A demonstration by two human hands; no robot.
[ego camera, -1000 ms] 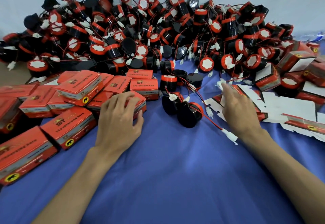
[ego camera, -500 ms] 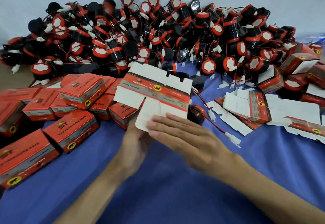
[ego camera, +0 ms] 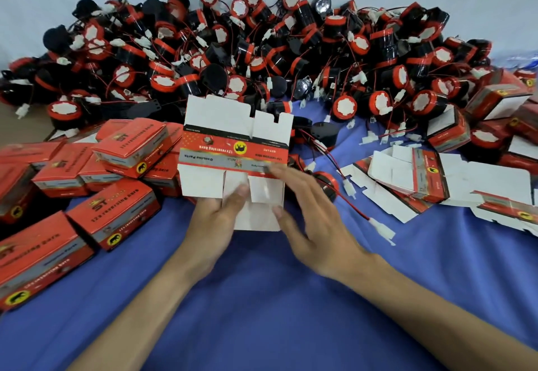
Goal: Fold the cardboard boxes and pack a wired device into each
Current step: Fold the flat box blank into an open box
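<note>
A flat, unfolded red-and-white cardboard box (ego camera: pixel 235 149) stands upright in the middle, above the blue cloth. My left hand (ego camera: pixel 214 225) grips its lower white flaps from below, thumb on the front. My right hand (ego camera: pixel 308 216) lies with straight fingers against the box's lower right flap and printed band. Behind it a big pile of black-and-red wired devices (ego camera: pixel 262 50) stretches across the back. One loose wired device (ego camera: pixel 326 184) with a red wire and white plug lies just right of my right hand.
Several closed red boxes (ego camera: pixel 113 219) are stacked at the left. A stack of flat box blanks (ego camera: pixel 407 178) lies at the right, with more red boxes (ego camera: pixel 500 100) behind. A blue cloth (ego camera: pixel 262 298) covers the table in front; a white wall is behind.
My right hand took a flat box from the right stack and brought it to the middle. My left hand left the closed boxes and took hold of the blank, now upright.
</note>
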